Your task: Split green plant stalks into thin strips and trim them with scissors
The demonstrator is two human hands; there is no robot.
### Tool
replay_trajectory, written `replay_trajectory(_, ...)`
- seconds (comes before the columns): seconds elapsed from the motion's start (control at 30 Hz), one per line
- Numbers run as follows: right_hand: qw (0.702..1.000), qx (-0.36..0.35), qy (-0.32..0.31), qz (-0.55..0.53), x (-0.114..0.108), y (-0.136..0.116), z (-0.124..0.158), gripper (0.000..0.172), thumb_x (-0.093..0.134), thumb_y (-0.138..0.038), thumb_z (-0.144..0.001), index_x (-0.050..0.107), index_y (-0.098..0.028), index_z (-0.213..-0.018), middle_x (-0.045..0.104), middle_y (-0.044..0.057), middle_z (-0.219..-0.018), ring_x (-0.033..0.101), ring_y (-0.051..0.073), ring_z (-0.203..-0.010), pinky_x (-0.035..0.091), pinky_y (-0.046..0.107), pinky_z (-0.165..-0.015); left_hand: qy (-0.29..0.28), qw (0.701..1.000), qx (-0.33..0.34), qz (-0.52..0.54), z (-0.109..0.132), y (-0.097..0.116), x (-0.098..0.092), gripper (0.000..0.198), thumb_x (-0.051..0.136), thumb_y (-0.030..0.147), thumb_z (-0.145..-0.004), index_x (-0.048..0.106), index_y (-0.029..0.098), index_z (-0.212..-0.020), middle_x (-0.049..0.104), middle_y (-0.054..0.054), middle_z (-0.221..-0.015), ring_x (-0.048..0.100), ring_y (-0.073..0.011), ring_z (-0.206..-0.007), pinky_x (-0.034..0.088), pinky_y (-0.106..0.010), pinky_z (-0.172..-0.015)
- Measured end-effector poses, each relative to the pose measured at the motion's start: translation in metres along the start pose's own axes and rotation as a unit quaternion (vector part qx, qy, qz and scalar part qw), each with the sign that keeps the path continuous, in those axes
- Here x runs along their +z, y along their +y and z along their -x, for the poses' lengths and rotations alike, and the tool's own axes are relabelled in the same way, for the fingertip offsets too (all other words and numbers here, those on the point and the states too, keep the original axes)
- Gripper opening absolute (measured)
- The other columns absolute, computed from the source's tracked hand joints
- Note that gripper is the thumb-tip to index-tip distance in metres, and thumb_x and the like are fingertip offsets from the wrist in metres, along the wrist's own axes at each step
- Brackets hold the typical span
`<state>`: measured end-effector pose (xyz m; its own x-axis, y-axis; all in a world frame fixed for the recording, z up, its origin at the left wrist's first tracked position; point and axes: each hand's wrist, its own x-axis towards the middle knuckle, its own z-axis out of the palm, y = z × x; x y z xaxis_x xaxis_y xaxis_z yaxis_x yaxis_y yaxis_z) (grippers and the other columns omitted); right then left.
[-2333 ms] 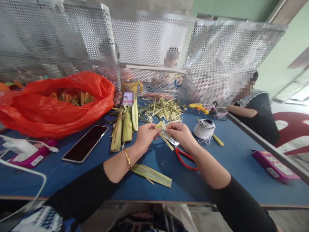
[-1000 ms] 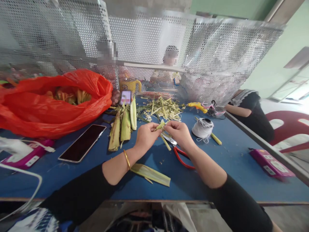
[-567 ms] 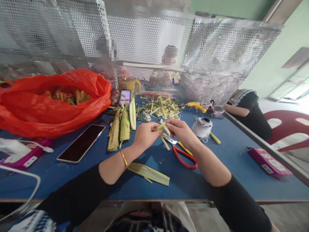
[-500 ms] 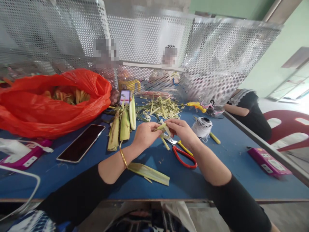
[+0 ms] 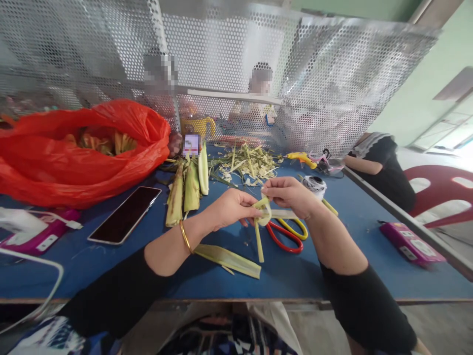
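My left hand [image 5: 233, 206] is closed, its thumb and fingers pinching a pale green corn husk strip [image 5: 265, 217] bent into a loop. My right hand [image 5: 288, 194] pinches the upper end of the loop, just right of my left fingers. A narrow stalk-like piece [image 5: 259, 246] of husk hangs below the loop toward me. Under the hands lie scissors [image 5: 286, 245] with one red and one yellow handle; their blades are hidden. A broad husk leaf [image 5: 234, 262] lies near my left wrist. Husk-covered corn ears [image 5: 191, 190] lie beyond my left hand.
A red plastic bag [image 5: 148, 143] and a phone [image 5: 124, 215] are on the left. Husk scraps [image 5: 251, 162] are piled ahead, before a perforated metal screen [image 5: 225, 49]. A white string spool [image 5: 315, 185], yellow glue gun [image 5: 302, 159] and purple pack [image 5: 410, 241] are on the right.
The husk strip is now bent into a clear loop, with its narrow piece hanging lower. Both hands have shifted slightly right, and my right hand has moved up a little.
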<state>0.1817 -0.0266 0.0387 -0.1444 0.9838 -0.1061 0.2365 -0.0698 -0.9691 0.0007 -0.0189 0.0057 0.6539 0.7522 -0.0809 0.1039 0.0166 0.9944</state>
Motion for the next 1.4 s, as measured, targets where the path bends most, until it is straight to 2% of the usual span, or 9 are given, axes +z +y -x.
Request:
replay_trajectory(0.17, 0.99, -0.053, 0.127, 0.029, 0.007, 0.001, -0.008, 0.02, 0.063, -0.021, -0.071, 0.052, -0.017, -0.054, 0.053, -0.005, -0.046, 0.036, 0.003, -0.031, 0.023, 0.018, -0.033, -0.075, 0.997, -0.022, 0.017, -0.001, -0.005, 0.0, 0.011, 0.073, 0.027, -0.072, 0.073, 0.016, -0.072, 0.071, -0.003, -0.067, 0.065, -0.0127, -0.062, 0.05, -0.022, -0.059)
replay_trajectory(0.3, 0.974, -0.029, 0.218, -0.045, 0.008, 0.002, -0.014, 0.021, 0.057, -0.014, -0.076, 0.052, -0.017, -0.057, 0.054, -0.005, -0.047, 0.043, 0.004, -0.029, 0.025, 0.017, -0.03, -0.077, 0.996, -0.01, 0.044, -0.002, -0.006, 0.001, 0.022, 0.072, 0.036, -0.073, 0.068, 0.015, -0.067, 0.068, -0.003, -0.063, 0.066, -0.0142, -0.06, 0.05, -0.023, -0.058)
replay_trajectory(0.5, 0.974, -0.002, 0.202, -0.103, 0.009, 0.005, -0.016, 0.02, 0.053, -0.011, -0.083, 0.052, -0.016, -0.064, 0.064, -0.001, -0.057, 0.053, 0.006, -0.034, 0.035, 0.016, -0.032, -0.04, 0.996, -0.011, 0.084, -0.003, -0.008, 0.002, 0.038, 0.075, 0.052, -0.066, 0.066, 0.015, -0.066, 0.066, -0.003, -0.06, 0.067, -0.0168, -0.057, 0.051, -0.026, -0.057)
replay_trajectory(0.67, 0.973, -0.033, 0.186, -0.132, 0.016, 0.008, -0.016, 0.017, 0.057, -0.014, -0.083, 0.053, -0.016, -0.066, 0.067, 0.0, -0.06, 0.059, 0.008, -0.04, 0.041, 0.016, -0.037, 0.019, 0.999, -0.02, 0.036, -0.003, -0.009, 0.005, 0.029, 0.078, 0.04, -0.065, 0.066, 0.015, -0.057, 0.064, -0.002, -0.053, 0.06, -0.0121, -0.049, 0.044, -0.022, -0.049)
replay_trajectory(0.83, 0.966, -0.103, 0.189, -0.144, 0.026, 0.016, -0.019, 0.019, 0.06, -0.027, -0.081, 0.05, -0.018, -0.067, 0.067, 0.0, -0.062, 0.062, 0.01, -0.048, 0.048, 0.02, -0.048, 0.015, 0.999, -0.037, 0.019, 0.0, -0.002, 0.007, 0.025, 0.078, 0.034, -0.066, 0.067, 0.015, -0.053, 0.065, -0.004, -0.052, 0.058, -0.0125, -0.047, 0.044, -0.023, -0.049)
replay_trajectory(1.0, 0.971, -0.173, 0.165, -0.007, 0.02, 0.024, -0.022, 0.013, 0.057, -0.033, -0.081, 0.054, -0.02, -0.082, 0.069, -0.001, -0.071, 0.065, 0.013, -0.064, 0.05, 0.026, -0.063, 0.114, 0.991, -0.055, 0.042, -0.004, -0.001, 0.001, 0.02, 0.075, 0.03, -0.066, 0.068, 0.015, -0.054, 0.066, -0.003, -0.054, 0.056, -0.0111, -0.049, 0.041, -0.022, -0.049)
replay_trajectory(1.2, 0.939, -0.234, -0.023, 0.252, 0.001, 0.023, -0.02, 0.016, 0.057, -0.031, -0.083, 0.066, -0.019, -0.078, 0.067, 0.0, -0.071, 0.059, 0.015, -0.069, 0.044, 0.027, -0.067, 0.221, 0.973, -0.045, 0.054, -0.008, -0.004, -0.01, 0.019, 0.074, 0.032, -0.065, 0.07, 0.015, -0.058, 0.069, -0.005, -0.061, 0.055, -0.0108, -0.055, 0.033, -0.02, -0.045)
replay_trajectory(1.3, 0.913, -0.27, 0.001, 0.305, 0.0, 0.025, -0.023, 0.015, 0.055, -0.021, -0.084, 0.066, -0.019, -0.073, 0.067, 0.0, -0.068, 0.058, 0.014, -0.065, 0.043, 0.026, -0.065, 0.204, 0.976, -0.054, 0.049, -0.008, -0.002, -0.008, 0.018, 0.074, 0.029, -0.066, 0.069, 0.014, -0.056, 0.069, -0.005, -0.062, 0.052, -0.0091, -0.052, 0.03, -0.019, -0.043)
replay_trajectory(1.4, 0.859, -0.326, 0.068, 0.389, 0.004, 0.027, -0.024, 0.017, 0.056, -0.017, -0.085, 0.066, -0.019, -0.072, 0.069, 0.001, -0.069, 0.059, 0.015, -0.068, 0.042, 0.03, -0.075, 0.199, 0.975, -0.065, 0.072, -0.006, 0.001, -0.005, 0.017, 0.071, 0.022, -0.068, 0.067, 0.013, -0.055, 0.068, -0.005, -0.061, 0.048, -0.0073, -0.046, 0.028, -0.019, -0.039)
